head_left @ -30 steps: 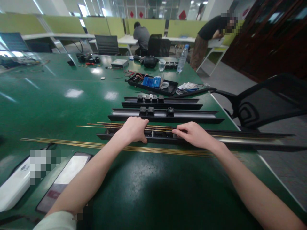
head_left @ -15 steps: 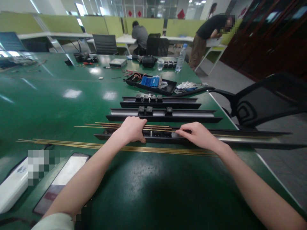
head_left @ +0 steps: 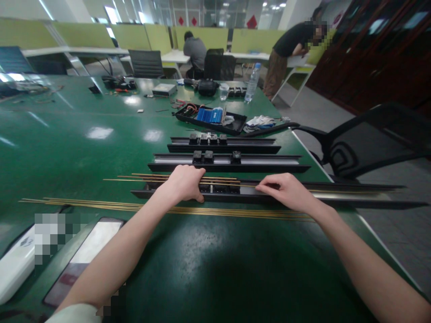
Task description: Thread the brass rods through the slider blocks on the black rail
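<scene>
Nearest, at the left of the green table [head_left: 202, 269], a white case [head_left: 18, 262] and a phone [head_left: 89, 251] lie aslant, the phone partly behind the left forearm. Beyond them, loose brass rods [head_left: 229, 211] run side by side in front of the nearest black channel [head_left: 269, 202], probably laid lengthwise to be within easy reach. That channel runs past the table's right edge, being longer than the space there. The left hand [head_left: 186, 183] bends over it, thumb down by the near wall, seemingly to steady it; whether its hidden fingers close on the channel or on the upper rods [head_left: 218, 180] passing beneath the hand, I cannot tell. The right hand [head_left: 288, 190] has thumb and forefinger pinched together on a thin rod [head_left: 248, 185] over the channel, a light grip that suits so slender a piece. Dark blocks [head_left: 232, 188] sit inside, between the hands. Behind, a second channel [head_left: 229, 168] and a third channel [head_left: 224, 148] lie roughly parallel, both with blocks, apparently spaced to stay separate. Farther back come a black tray [head_left: 239, 128] holding a blue pack [head_left: 209, 115], crumpled gloves [head_left: 260, 123] beside it, then a cup [head_left: 224, 91] and a bottle [head_left: 252, 84].
</scene>
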Available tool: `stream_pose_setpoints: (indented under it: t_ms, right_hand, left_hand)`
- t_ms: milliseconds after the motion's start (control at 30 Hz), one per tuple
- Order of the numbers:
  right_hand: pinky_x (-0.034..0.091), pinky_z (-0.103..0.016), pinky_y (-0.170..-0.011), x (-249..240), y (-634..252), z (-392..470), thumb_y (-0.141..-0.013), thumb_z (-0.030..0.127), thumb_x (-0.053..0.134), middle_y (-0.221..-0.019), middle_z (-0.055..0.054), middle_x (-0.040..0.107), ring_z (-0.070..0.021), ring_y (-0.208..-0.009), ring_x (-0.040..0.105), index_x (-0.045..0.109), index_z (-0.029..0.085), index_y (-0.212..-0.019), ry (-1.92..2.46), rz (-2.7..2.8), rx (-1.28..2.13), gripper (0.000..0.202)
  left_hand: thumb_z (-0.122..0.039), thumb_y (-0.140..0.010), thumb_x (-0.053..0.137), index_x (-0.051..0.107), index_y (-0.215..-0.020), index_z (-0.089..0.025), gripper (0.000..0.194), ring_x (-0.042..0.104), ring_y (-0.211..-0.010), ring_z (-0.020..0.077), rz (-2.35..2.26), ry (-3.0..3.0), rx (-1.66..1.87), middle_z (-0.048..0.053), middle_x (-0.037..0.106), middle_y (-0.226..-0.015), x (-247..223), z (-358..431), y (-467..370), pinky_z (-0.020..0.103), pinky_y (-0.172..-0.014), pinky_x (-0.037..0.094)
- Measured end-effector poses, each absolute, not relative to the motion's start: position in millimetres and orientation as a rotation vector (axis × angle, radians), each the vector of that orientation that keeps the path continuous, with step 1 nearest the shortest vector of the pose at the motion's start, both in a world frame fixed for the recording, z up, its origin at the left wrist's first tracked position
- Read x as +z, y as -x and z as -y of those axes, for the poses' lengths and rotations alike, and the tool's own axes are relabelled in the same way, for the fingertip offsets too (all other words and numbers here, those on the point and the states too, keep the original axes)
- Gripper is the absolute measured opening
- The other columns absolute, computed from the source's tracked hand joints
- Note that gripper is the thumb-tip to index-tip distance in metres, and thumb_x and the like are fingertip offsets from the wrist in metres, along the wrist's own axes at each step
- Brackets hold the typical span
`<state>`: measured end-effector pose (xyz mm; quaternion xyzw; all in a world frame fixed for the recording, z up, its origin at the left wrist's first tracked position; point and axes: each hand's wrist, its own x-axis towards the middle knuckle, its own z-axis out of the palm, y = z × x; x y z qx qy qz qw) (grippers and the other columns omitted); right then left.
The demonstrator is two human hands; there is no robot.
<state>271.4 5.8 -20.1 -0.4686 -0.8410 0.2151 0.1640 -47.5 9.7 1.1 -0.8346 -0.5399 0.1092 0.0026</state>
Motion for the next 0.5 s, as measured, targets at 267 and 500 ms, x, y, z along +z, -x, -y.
stream_pose_setpoints:
  t_ms: [267, 500]
  right_hand:
    - [0.049, -0.031, -0.069, -19.6, -293.1, -0.6, -0.093, 0.046, 0.061, -0.087, -0.002, 0.078, -0.0208, -0.078, 0.07, 0.077, 0.023, -0.088, 1.387, 2.344, 0.634, 0.028]
    - [0.052, -0.032, -0.072, -19.4, -306.6, 5.1, -0.093, 0.046, 0.061, -0.093, -0.003, 0.078, -0.0223, -0.085, 0.07, 0.077, 0.025, -0.09, 1.433, 2.284, 0.637, 0.027]
  left_hand:
    - [-0.063, -0.056, 0.079, 0.066, -0.104, -0.02, 0.066, 0.071, -0.091, 0.036, 1.695, 2.622, 0.326, 0.014, 0.076, -0.1, 1.9, -9.5, 48.0, 0.04, -0.074, 0.05]
    - [-0.064, -0.057, 0.078, 0.065, -0.106, -0.019, 0.068, 0.071, -0.092, 0.0383, 1.692, 2.619, 0.339, 0.016, 0.076, -0.101, 2.5, -9.0, 48.0, 0.042, -0.074, 0.052]
